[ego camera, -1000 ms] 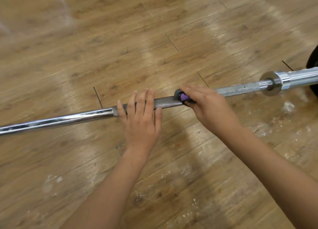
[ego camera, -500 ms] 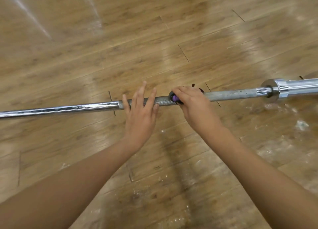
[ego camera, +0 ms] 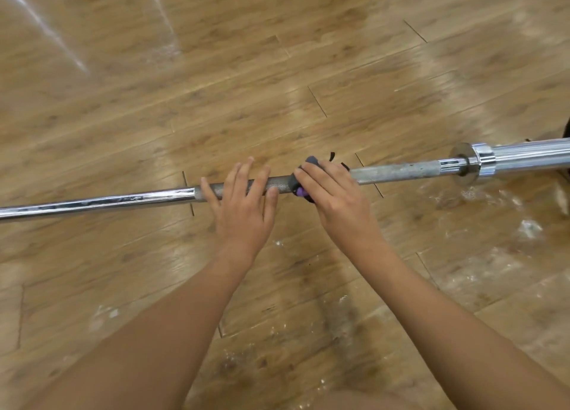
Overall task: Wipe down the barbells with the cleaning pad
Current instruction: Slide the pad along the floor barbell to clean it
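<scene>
Lying flat and running from the left edge to the right edge, a long chrome steel barbell (ego camera: 394, 173): shiny and smooth at the left, grey and knurled in the middle, duller and speckled further right, ending in a thicker polished sleeve (ego camera: 524, 153) behind a round collar. Sitting on the knurled stretch just right of centre, a small grey and purple cleaning pad (ego camera: 311, 163), mostly hidden under fingers.

Gripping that pad against the bar, the right hand (ego camera: 336, 194), fingers curling over it from above. Resting on the knurling just left of the pad, near it but not touching it, the left hand (ego camera: 243, 206), fingers straight and spread, lying across the bar and holding nothing. Both bare forearms reaching in from the bottom edge.

Lying underneath, a glossy brown wood-plank floor (ego camera: 216, 70), carrying pale streaks of reflected light at the upper left and white flecks (ego camera: 529, 226) scattered near the sleeve and between the forearms.
</scene>
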A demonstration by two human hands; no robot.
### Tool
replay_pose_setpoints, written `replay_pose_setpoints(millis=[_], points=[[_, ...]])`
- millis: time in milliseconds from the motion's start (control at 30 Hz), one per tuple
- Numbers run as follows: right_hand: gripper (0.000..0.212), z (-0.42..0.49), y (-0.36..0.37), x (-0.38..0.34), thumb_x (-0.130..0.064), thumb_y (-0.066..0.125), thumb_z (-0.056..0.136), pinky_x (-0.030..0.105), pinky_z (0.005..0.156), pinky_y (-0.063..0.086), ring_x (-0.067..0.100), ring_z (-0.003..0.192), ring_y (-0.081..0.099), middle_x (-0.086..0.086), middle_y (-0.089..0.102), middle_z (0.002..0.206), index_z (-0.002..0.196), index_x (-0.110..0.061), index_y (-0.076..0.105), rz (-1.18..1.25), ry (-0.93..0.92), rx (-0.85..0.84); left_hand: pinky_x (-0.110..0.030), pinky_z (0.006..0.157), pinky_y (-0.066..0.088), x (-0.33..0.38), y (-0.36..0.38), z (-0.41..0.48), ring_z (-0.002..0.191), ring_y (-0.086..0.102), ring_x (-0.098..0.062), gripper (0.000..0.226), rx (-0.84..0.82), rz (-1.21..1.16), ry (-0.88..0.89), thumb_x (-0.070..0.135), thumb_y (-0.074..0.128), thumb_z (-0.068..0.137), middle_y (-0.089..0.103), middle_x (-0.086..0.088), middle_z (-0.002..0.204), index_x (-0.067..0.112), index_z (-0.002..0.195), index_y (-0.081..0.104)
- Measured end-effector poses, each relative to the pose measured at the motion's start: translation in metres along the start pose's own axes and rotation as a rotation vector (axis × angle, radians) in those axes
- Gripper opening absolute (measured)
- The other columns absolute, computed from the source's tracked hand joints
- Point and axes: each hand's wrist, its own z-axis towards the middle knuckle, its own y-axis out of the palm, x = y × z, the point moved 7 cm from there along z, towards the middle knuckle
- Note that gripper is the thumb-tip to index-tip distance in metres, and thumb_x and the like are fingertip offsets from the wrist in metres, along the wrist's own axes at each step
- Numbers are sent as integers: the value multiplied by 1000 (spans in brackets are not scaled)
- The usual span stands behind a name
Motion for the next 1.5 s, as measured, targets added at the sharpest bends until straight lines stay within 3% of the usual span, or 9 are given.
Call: replay_pose_setpoints(millis=[133,267,467,634,900,1034,1234,1367,1501], points=[[40,0,1,3,-6,66,98,52,110,41,31,133,53,4,62,139,138,-9,61,43,115,-17,-59,122,-2,0,9,1,139,48,-23,39,110,-10,-7,44,41,107,55,2,149,30,135,64],[43,5,-2,1,-1,66,97,54,111,41,33,137,50,8,59,144,140,-7,60,-31,39,-79,-59,121,5,1,15,3,133,51,-25,40,193,-5,-29,43,39,105,61,0,141,29,126,70],[45,24,-6,1,-1,58,100,58,111,41,39,141,45,11,53,150,144,-5,54,-85,-54,-372,-59,120,2,-1,17,11,130,50,-26,34,154,-69,-58,40,44,103,64,-2,134,28,123,70],[48,50,-13,11,-2,70,94,44,111,43,39,131,55,13,59,143,140,-2,58,-52,-157,-502,-56,121,-2,-2,26,15,132,46,-23,32,154,-89,-27,41,44,106,63,0,135,31,128,65],[49,49,-2,30,-1,64,96,44,112,44,35,137,50,9,55,148,144,-8,55,-34,-240,-423,-66,118,8,-8,26,39,125,51,-22,34,101,-130,-106,40,47,103,66,3,128,29,127,70],[41,69,1,37,-16,58,98,41,109,45,35,130,56,11,62,139,136,-3,60,67,-130,-371,-69,118,10,-9,27,50,123,55,-26,37,56,-113,-132,40,44,103,64,1,127,27,127,69],[37,91,17,38,-16,63,92,38,94,47,31,111,64,12,69,122,125,1,65,305,-1,-442,-61,121,5,-5,31,64,124,54,-28,36,51,-141,-218,37,48,100,63,-4,125,22,124,70],[41,91,8,53,-20,63,96,39,102,48,32,119,63,10,66,132,132,-2,63,272,-91,-444,-57,121,1,0,34,69,136,47,-29,35,44,-182,-232,33,46,101,65,-2,126,20,123,71],[39,101,11,48,-29,55,100,46,83,55,32,103,67,11,70,120,124,0,67,229,-144,-398,-60,121,7,0,34,71,137,47,-28,35,26,-202,-256,31,45,103,68,2,121,19,124,71]])
